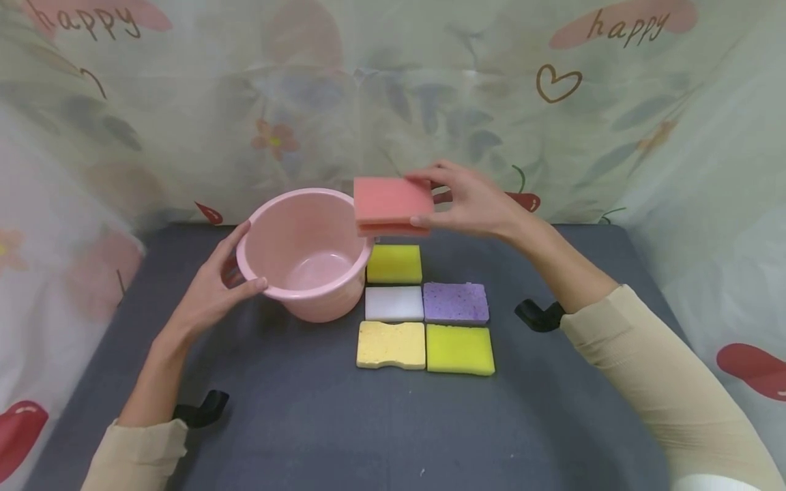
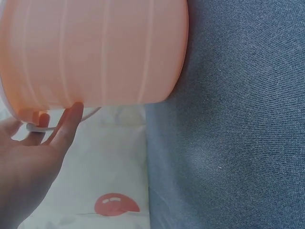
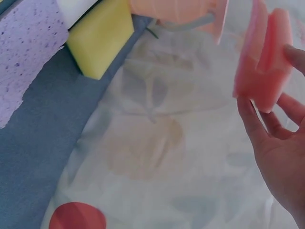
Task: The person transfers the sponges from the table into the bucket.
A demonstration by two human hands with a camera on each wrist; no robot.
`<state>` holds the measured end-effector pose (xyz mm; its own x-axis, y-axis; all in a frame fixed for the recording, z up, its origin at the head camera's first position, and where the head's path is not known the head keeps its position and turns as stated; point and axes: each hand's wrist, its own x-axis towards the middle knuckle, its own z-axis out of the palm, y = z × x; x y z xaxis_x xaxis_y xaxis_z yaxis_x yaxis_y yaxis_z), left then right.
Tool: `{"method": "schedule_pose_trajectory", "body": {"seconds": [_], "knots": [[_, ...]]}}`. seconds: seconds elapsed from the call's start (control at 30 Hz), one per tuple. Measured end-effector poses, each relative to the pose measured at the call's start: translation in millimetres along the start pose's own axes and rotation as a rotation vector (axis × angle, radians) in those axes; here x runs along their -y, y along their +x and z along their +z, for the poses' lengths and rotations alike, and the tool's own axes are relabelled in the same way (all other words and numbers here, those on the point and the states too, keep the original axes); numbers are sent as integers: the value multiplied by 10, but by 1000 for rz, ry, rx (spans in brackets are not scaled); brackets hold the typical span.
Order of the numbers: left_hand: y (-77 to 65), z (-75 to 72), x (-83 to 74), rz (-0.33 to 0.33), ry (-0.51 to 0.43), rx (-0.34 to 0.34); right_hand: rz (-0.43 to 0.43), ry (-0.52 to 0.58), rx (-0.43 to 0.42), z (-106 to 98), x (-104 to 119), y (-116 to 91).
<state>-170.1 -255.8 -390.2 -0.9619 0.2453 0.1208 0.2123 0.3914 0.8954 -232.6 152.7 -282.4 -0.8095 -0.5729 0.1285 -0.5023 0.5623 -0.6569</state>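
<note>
My left hand [image 1: 205,290] grips the pink plastic bucket [image 1: 325,308] at its left side, thumb on the rim and fingers against the outer wall. In the left wrist view, fingertips [image 2: 72,114] lie against the ribbed side near a thin handle [image 2: 47,128]. My right hand [image 1: 473,202] pinches a pink sponge [image 1: 391,198] by its right end. It is raised beside the bucket and overlaps the right rim in the head view. A deep groove shows in the edge of the pink sponge [image 3: 267,62] in the right wrist view.
On the dark grey table [image 1: 393,423], right of the bucket, lie a yellow sponge [image 1: 395,263], a white sponge [image 1: 394,303], a purple sponge [image 1: 456,303], a pale yellow notched sponge [image 1: 391,345] and a bright yellow-green sponge [image 1: 460,349]. A patterned curtain [image 1: 393,109] hangs behind and at both sides.
</note>
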Motion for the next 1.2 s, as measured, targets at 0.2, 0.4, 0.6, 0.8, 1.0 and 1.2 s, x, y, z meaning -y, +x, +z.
{"method": "schedule_pose_trajectory", "body": {"seconds": [0.2,0.4,0.6,0.8,1.0,1.2], "knots": [[0,3,-12,-29,10,-13,-7,6,34,30,77,132],[5,-4,-25,-23,-9,-13,-32,33,53,91,160,267],[9,4,-30,-34,-12,-13,-61,39,64,189,249,403],[15,20,-8,-8,-38,-7,-60,63,91,270,310,507],[12,35,9,-2,-61,-6,-53,51,103,318,313,575],[3,33,21,9,-78,-13,-59,46,113,416,325,669]]}}
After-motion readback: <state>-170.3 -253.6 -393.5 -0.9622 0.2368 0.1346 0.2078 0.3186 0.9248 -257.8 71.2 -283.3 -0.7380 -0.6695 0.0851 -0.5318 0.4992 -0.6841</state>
